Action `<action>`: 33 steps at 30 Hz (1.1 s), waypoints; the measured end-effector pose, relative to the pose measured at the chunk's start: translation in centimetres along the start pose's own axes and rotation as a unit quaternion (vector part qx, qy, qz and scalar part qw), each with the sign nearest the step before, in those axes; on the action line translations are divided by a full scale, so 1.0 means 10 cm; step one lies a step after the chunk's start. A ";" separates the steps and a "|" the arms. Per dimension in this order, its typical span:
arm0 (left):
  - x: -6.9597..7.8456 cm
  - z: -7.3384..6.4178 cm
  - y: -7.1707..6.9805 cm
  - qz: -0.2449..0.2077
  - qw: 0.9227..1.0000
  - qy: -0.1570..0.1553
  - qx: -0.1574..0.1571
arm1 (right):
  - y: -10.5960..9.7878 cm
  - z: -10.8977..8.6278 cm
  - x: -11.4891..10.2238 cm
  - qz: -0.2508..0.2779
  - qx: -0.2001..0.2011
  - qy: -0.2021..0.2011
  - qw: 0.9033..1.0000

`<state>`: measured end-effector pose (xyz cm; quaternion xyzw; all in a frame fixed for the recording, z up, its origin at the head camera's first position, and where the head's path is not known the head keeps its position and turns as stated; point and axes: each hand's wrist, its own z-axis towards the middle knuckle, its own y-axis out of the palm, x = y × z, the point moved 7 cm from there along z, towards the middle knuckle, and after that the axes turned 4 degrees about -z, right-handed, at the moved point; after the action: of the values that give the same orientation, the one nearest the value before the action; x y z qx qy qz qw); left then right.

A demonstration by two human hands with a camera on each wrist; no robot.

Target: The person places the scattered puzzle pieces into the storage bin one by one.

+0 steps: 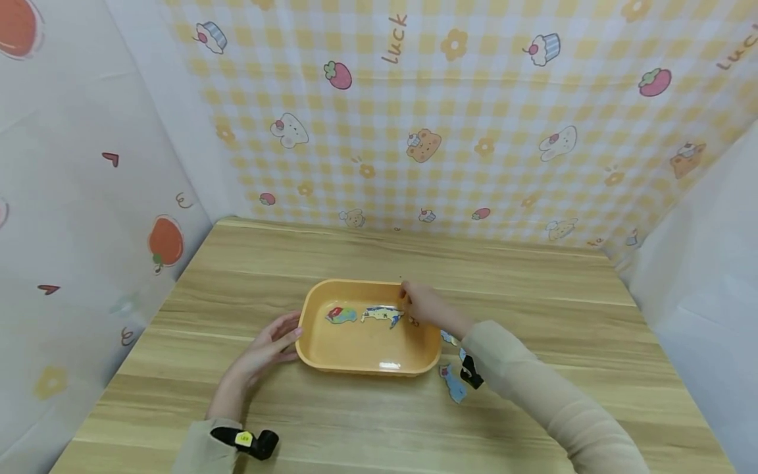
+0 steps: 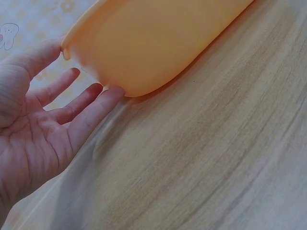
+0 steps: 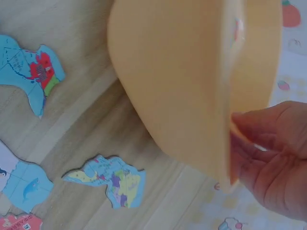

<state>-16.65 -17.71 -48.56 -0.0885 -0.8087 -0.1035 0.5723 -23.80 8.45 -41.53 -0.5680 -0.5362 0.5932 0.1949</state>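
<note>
A shallow orange plastic tray [image 1: 367, 349] stands on the wooden table. Inside are a red-green-blue map puzzle piece [image 1: 341, 315] and a longer cream-and-blue piece [image 1: 381, 315]. My left hand [image 1: 272, 345] is at the tray's left end, thumb at the rim and nearly straight fingers touching the outer wall. My right hand [image 1: 423, 305] reaches in at the far right with curled fingers. It pinches a small puzzle piece [image 1: 413, 322], mostly covered by the hand. In the right wrist view, the tray's near rim hides the fingertips of the right hand [image 3: 278, 158].
Several puzzle pieces lie right of the tray, among them a blue one [image 1: 453, 383], a map piece [image 3: 111, 179] and a piece with a dolphin [image 3: 29, 187]. Both wrists carry black cameras. Patterned cloth [image 1: 379, 131] hangs behind the table and along its sides.
</note>
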 end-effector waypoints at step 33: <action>0.02 -0.01 0.01 0.005 1.000 0.005 -0.006 | -0.26 -0.22 0.75 0.054 0.062 0.068 0.994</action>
<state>-16.61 -17.68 -48.31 -0.0956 -0.8049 -0.1061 0.5760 -24.90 16.60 -42.30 -0.6220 -0.4525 0.5948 0.2337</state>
